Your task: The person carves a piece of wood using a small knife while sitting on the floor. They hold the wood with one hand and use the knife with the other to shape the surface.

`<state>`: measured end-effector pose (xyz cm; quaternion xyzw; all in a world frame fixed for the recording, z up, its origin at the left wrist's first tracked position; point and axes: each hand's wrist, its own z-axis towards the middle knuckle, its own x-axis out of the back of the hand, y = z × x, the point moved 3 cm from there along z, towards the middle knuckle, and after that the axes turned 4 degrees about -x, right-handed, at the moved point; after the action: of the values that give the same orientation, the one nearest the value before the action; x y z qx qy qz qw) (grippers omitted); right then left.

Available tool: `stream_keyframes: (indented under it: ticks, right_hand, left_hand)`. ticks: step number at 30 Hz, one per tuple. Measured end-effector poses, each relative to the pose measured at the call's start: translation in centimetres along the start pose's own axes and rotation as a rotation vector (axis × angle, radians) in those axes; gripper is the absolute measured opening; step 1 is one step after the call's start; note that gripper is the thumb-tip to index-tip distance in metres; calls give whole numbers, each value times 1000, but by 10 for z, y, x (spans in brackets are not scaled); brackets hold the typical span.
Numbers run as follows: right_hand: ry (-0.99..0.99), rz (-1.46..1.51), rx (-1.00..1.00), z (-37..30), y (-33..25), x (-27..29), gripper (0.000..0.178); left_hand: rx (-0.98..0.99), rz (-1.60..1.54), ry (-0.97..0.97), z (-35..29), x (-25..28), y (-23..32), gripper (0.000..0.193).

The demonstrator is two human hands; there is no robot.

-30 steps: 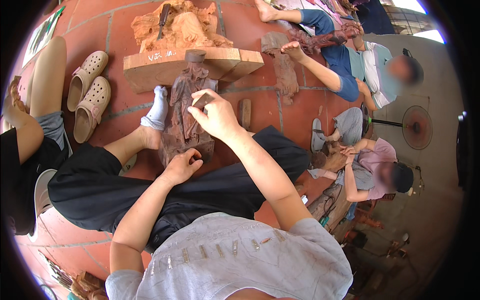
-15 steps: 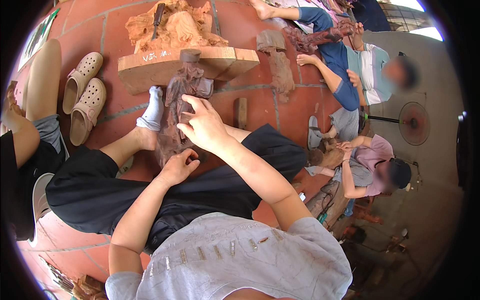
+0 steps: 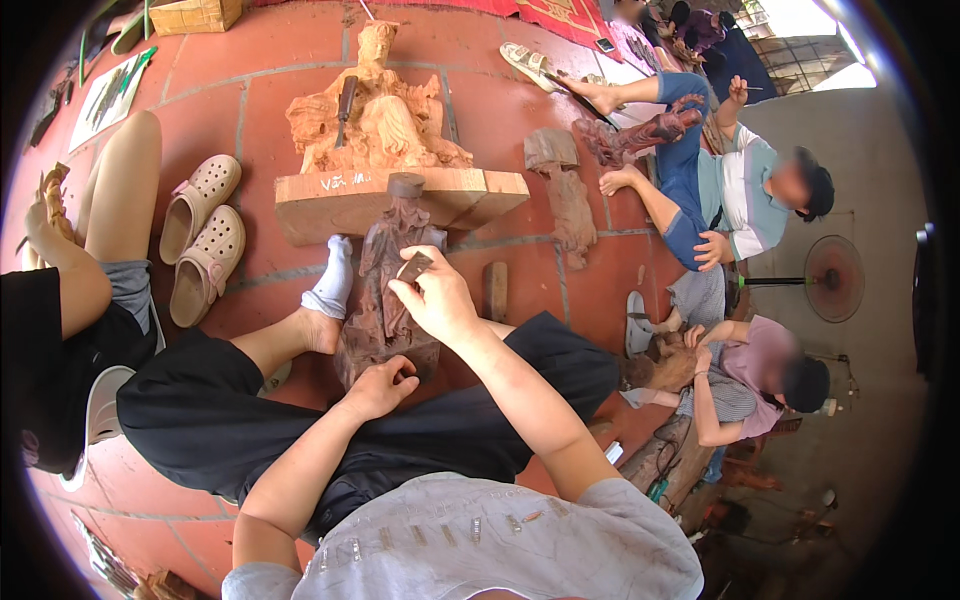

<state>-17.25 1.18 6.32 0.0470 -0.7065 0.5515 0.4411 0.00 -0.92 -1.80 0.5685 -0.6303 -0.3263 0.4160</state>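
A dark reddish-brown carved wooden statue of a robed figure with a flat-topped head stands between my legs. My right hand is over its upper body, pinching a small flat brown piece, which looks like sandpaper, between thumb and fingers. Low at the statue's base, my left hand has its fingers curled against the wood; their undersides are hidden. Just beyond the statue is a larger pale-orange carving of a seated figure on a thick wooden block, with a dark-handled tool leaning on it.
Beige clogs lie at left beside a seated person's bare leg. A small wood block and a rough carved piece lie on the tiles to the right. Two people sit at right with carvings, near a standing fan.
The view has tilted up, so the scene sits lower and more of the orange carving shows. My right hand's fingers have drawn together, and the brown piece shows more clearly. My left hand stays at the base.
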Motion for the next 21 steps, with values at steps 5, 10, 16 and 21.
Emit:
stream_keyframes:
  ticks: [5, 10, 16, 21]
  right_hand:
    - [77, -232, 201, -20, -17, -11, 22]
    - [55, -33, 61, 1, -10, -3, 16]
    - [69, 99, 8, -17, 2, 10, 14]
    - [87, 528, -268, -6, 29, 75, 19]
  left_hand:
    - [-30, -4, -5, 1, -2, -4, 32]
    - [13, -8, -42, -3, 3, -4, 34]
    - [-29, -2, -42, 6, -7, -12, 32]
    - [7, -134, -89, 7, -3, -18, 25]
